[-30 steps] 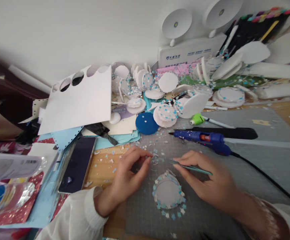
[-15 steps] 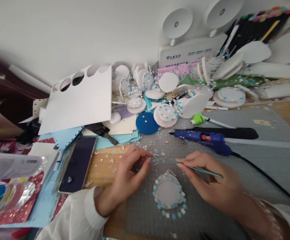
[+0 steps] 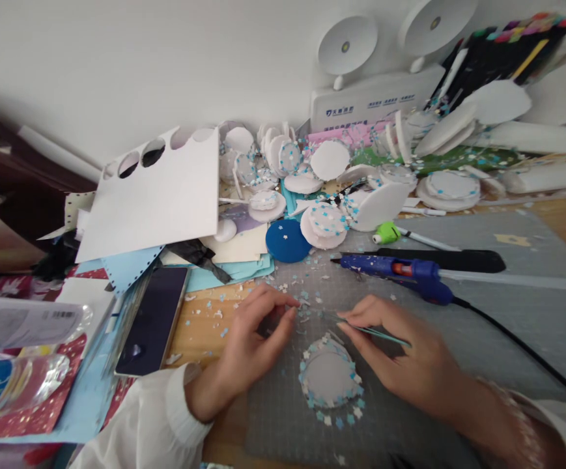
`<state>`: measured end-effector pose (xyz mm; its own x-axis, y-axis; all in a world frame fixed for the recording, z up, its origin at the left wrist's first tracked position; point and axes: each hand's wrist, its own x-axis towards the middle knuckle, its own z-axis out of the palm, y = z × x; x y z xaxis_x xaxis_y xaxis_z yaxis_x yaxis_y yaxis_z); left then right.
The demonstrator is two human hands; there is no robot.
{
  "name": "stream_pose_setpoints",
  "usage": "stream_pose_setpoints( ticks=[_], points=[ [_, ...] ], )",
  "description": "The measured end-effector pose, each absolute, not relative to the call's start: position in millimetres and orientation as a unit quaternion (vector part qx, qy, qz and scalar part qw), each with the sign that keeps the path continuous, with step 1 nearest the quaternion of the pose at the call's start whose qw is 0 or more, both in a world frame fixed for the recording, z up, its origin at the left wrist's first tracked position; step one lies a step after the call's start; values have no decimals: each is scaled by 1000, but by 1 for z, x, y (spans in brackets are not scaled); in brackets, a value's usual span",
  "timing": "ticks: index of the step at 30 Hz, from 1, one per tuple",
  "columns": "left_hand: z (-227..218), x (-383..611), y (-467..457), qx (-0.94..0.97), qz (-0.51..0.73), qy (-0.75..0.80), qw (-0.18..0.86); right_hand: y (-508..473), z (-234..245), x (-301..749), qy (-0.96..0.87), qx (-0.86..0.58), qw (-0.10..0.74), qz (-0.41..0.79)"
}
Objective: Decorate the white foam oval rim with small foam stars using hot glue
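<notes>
Right hand (image 3: pixel 410 365) was clenched on the tweezers (image 3: pixel 375 333), tips pointing to 9 o'clock at the loose paper flowers (image 3: pixel 307 305). Left hand (image 3: pixel 251 339) fingers were pinched together at the same flowers; couldn't tell if a piece was in them. White flower-rimmed disc (image 3: pixel 329 379) lay flat on the cutting mat (image 3: pixel 507 312), 6 o'clock from the tweezer tips, between both hands. Glue gun (image 3: pixel 395 268) lay at 12 o'clock.

Left hand (image 3: pixel 251 339) and right hand (image 3: pixel 404 361), palms down, fingers pinched.
</notes>
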<state>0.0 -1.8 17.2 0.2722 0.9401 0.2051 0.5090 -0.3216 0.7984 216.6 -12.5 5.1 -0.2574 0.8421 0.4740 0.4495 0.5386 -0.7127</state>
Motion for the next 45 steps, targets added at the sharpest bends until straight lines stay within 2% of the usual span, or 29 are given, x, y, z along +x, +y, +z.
stream_pose_setpoints(
  ticks=[14, 23, 38, 42, 45],
  points=[
    [17, 0, -2, 747, 349, 482, 297, -15, 2, 220, -719, -444, 484, 226],
    [10, -3, 0, 862, 214, 440, 134, -7, -3, 215, -752, -442, 461, 162],
    [9, -2, -3, 856, 231, 442, 133, 4, -3, 199, -768, -421, 461, 146],
    [9, -4, -2, 855, 241, 441, 132, -1, 1, 202, -728, -456, 482, 174],
    [8, -5, -1, 845, 263, 446, 136, -4, 8, 205, -659, -500, 502, 253]
  ],
)
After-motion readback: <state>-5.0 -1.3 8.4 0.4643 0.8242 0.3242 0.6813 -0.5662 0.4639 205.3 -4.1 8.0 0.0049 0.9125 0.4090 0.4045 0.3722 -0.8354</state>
